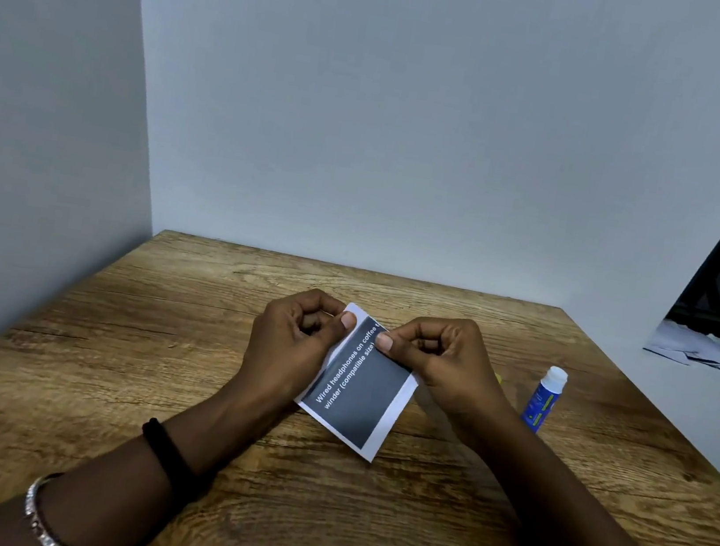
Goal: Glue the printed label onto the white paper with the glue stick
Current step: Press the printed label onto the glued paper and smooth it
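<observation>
Head view: my left hand (293, 342) and right hand (438, 358) pinch the printed label (362, 389) by its far corners.
Thin, floppy paper; light edge grip; glue stick (545, 398) upright on bench (155, 336), right.

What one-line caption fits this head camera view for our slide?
Both hands, left and right, pinch the printed label above the wooden table, glue stick standing nearby.

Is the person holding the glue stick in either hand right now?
No. The glue stick stands alone on the table beside the right hand, while both hands, the left hand included, pinch the printed label.
</observation>
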